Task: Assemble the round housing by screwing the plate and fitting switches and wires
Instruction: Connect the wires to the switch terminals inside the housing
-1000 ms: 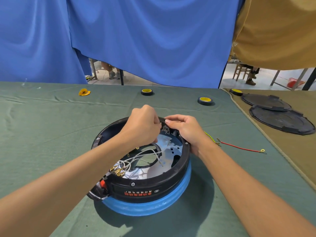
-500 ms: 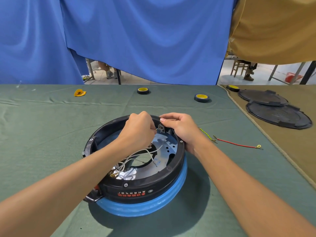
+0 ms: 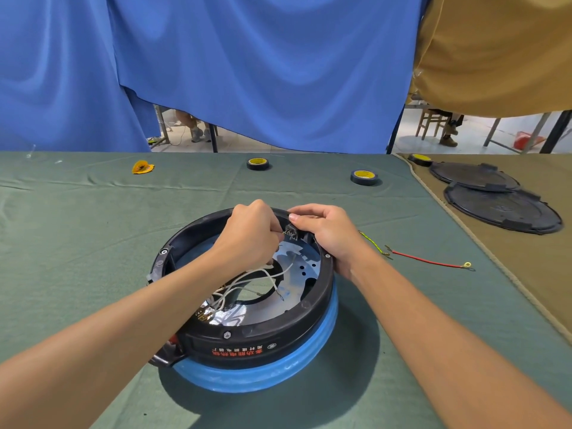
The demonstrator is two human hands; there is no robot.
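Note:
The round housing [image 3: 247, 339], black with a blue base, lies upside down on the green cloth in front of me. Inside it sits a shiny metal plate [image 3: 305, 270] with several white wires [image 3: 247, 281] across it. At the far rim a small black switch [image 3: 291, 232] is set into the housing wall. My right hand [image 3: 325, 233] rests on that rim and pinches the switch between thumb and fingers. My left hand [image 3: 252, 236] is closed on a wire end right against the switch terminals. A yellow-green wire [image 3: 373, 243] and a red wire [image 3: 428, 261] lie loose to the right.
Two tape rolls [image 3: 257, 163] [image 3: 364, 177] and a yellow scrap [image 3: 142, 167] lie at the far side of the cloth. Two black round lids [image 3: 503, 210] and a third tape roll [image 3: 420, 159] rest on the tan cloth at right. Blue curtains hang behind.
Both hands stay at the switch on the far rim, with only small finger shifts. The camera view has moved slightly.

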